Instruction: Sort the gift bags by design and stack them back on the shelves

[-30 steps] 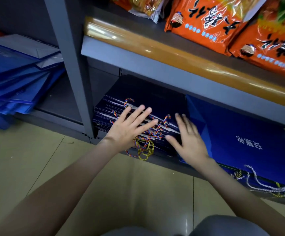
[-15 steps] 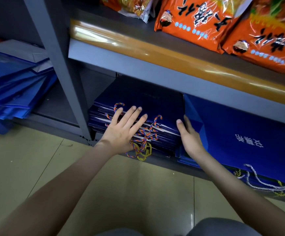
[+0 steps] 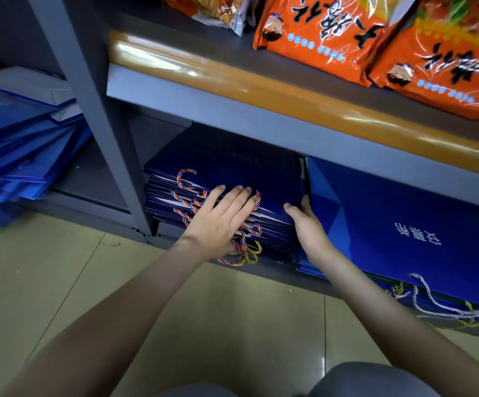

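Item: stack of navy gift bags, lying flat on the bottom shelf, just right of the grey upright post; twisted multicoloured rope handles spill over its front edge.
Left hand: open flat, fingers straight and close together, palm pressing on the front edge of the navy stack and over the handles; it grips nothing.
Right hand: set on edge against the right side of the same stack, in the gap beside the next pile; thumb laid over the top corner, one finger showing straight, the others hidden in the gap.
Neighbouring pile: brighter blue bags with white characters, just beside the navy stack; white cord handles hang at the front.
Left bay: more blue bags, fanned and slumped.
Upper shelf: orange-edged; orange snack packets rest on it.
Below: pale tiled floor.
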Motion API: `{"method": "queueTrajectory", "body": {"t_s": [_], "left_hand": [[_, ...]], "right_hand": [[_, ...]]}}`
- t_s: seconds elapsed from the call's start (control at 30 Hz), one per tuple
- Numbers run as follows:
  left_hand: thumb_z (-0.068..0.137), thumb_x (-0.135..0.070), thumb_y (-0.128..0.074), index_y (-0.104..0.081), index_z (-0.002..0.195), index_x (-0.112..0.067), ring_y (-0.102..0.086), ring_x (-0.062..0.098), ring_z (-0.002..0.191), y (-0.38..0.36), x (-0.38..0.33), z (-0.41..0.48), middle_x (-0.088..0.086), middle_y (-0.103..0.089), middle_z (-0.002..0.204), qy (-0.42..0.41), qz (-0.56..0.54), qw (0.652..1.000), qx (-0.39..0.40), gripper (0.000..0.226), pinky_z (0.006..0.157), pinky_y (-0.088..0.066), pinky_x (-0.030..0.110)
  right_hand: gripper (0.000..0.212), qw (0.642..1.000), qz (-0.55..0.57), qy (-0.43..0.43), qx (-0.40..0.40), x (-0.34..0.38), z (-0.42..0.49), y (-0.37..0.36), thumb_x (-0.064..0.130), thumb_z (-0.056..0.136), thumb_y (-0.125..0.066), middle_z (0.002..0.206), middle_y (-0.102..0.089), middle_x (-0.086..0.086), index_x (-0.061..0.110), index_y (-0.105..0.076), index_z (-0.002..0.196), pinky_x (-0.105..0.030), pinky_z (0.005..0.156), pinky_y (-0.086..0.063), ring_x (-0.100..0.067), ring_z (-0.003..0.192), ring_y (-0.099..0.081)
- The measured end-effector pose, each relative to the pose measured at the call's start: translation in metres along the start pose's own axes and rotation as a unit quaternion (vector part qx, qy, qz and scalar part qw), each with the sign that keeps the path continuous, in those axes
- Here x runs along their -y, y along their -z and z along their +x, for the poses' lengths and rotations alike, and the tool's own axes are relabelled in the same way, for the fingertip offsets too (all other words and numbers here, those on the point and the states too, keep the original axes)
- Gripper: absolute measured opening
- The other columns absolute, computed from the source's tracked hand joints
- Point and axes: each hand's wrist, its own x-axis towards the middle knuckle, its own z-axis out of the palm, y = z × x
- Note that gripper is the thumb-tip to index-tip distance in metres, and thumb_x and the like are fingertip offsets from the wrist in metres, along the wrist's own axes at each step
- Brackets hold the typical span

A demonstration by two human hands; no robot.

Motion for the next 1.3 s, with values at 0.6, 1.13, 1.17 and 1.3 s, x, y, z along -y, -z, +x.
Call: {"method": "queueTrajectory", "body": {"t_s": [0.6, 1.13, 1.17, 1.3], "left_hand": [[0.051, -0.078, -0.065, -0.035, 0.139, -0.008, -0.036, 0.031, 0.133, 0.004, 0.022, -0.015, 0.016, -0.043, 0.144, 0.006, -0.068, 0.996, -0.055, 0.116, 0.112, -0.021, 0.05], [0.092, -0.044, -0.052, -0.044, 0.13, -0.004, -0.041, 0.027, 0.133, 0.0, 0.042, -0.051, 0.015, -0.049, 0.14, 0.024, -0.129, 0.98, -0.149, 0.056, 0.112, -0.025, 0.046], [0.093, -0.037, -0.052, -0.045, 0.127, -0.004, -0.045, 0.027, 0.128, 0.002, 0.046, -0.062, 0.015, -0.053, 0.135, 0.046, -0.151, 0.974, -0.161, 0.048, 0.109, -0.03, 0.044], [0.09, -0.023, -0.053, -0.047, 0.114, -0.005, -0.052, 0.028, 0.106, 0.009, 0.063, -0.115, 0.017, -0.062, 0.114, 0.162, -0.197, 0.955, -0.152, 0.031, 0.092, -0.043, 0.037]], "right_hand": [[0.114, 0.7, -0.62, 0.354, -0.022, -0.006, -0.012, -0.025, 0.062, 0.064, -0.073, 0.142, -0.045, -0.021, -0.001, -0.021, 0.143, -0.051, 0.104, -0.041, -0.034, 0.131, -0.044], [0.048, 0.699, -0.439, 0.564, 0.026, 0.02, -0.045, -0.072, 0.025, 0.089, -0.049, 0.134, -0.054, -0.013, 0.004, -0.051, 0.132, -0.051, 0.11, -0.029, -0.024, 0.125, -0.047], [0.046, 0.694, -0.437, 0.572, 0.017, 0.025, -0.046, -0.084, 0.025, 0.089, -0.049, 0.13, -0.057, -0.012, 0.005, -0.052, 0.13, -0.049, 0.107, -0.031, -0.023, 0.12, -0.049], [0.04, 0.669, -0.43, 0.603, 0.059, 0.044, -0.055, -0.138, 0.026, 0.089, -0.048, 0.118, -0.063, -0.01, 0.005, -0.06, 0.121, -0.041, 0.095, -0.034, -0.024, 0.107, -0.05]]}}
